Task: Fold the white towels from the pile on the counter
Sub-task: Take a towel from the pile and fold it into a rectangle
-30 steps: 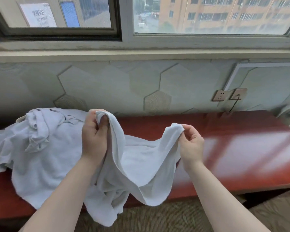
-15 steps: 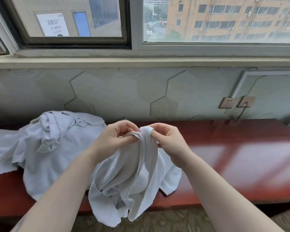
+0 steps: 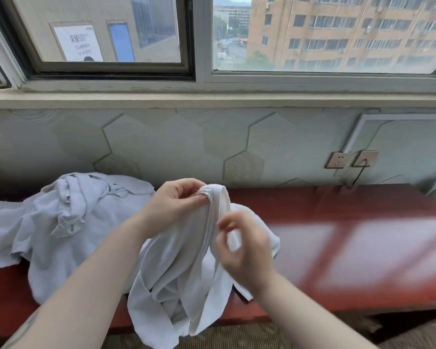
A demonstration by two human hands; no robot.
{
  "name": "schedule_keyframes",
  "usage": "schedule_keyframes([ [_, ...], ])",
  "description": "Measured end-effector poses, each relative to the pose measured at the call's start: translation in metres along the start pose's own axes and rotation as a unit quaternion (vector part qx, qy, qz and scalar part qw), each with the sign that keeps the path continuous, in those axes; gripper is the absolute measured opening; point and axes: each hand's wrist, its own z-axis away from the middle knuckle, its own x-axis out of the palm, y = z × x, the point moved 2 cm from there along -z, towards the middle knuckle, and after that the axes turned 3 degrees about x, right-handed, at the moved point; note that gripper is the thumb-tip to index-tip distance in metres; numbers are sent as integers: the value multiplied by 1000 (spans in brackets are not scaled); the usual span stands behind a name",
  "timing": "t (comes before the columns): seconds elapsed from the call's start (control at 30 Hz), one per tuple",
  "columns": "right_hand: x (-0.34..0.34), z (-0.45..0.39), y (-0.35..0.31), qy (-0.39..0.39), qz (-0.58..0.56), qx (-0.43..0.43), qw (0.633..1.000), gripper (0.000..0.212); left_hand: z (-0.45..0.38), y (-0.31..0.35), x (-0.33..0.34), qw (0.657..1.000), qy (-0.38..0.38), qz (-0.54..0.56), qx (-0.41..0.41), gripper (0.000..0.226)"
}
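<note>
Since half a second ago the right hand (image 3: 242,245) has left the top of the towel (image 3: 186,258) and dropped lower, in front of the hanging cloth; a second ago the two hands were apart and the towel was stretched between them. Now both top corners are together in the left hand (image 3: 179,202), which pinches them between thumb and curled fingers above the counter (image 3: 363,243). The right hand is blurred by movement. Its fingers look half curled beside a hanging edge, but I cannot tell if they already grip it.

The towel hangs doubled from the left hand, and its lower part falls past the front edge of the counter. The step in hand seems to be the first fold in half. To do it well, I think the left hand should keep the corners matched and firmly pinched, while the right hand slides down the two edges to find the bottom corners, so that the layers lie even and without twist.

To the left lies the pile (image 3: 68,222) of crumpled white towels, touching the held towel's side, so the cloth could catch there. The red surface to the right offers room for laying down. On the wall are two sockets (image 3: 351,159), one with a cable, well apart.
</note>
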Motion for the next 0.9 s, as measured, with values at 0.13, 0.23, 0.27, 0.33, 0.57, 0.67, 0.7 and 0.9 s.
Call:
schedule_keyframes([
  [0.13, 31, 55, 43, -255, 197, 34, 946, 42, -4, 0, 6, 998, 59, 8, 37, 24],
  [0.23, 45, 72, 66, -380, 296, 103, 870, 50, -3, -2, 6, 995, 78, 15, 52, 21],
  [0.27, 51, 82, 77, -384, 325, 94, 859, 52, -3, -3, 6, 995, 85, 17, 55, 22],
  [0.33, 53, 86, 77, -399, 343, 96, 845, 54, -2, -6, 8, 994, 89, 19, 57, 21],
  [0.57, 42, 71, 60, -414, 308, 108, 850, 52, 2, -8, -5, 989, 125, 50, 55, 19],
  [0.67, 38, 75, 73, -351, 212, 105, 906, 34, 2, -9, -21, 985, 156, 58, 49, 17],
  [0.7, 33, 73, 71, -315, 184, 109, 925, 21, 2, -9, -24, 983, 166, 65, 47, 16],
  [0.9, 19, 60, 66, -306, 183, 24, 934, 23, -6, -2, -34, 969, 214, 107, 59, 13],
])
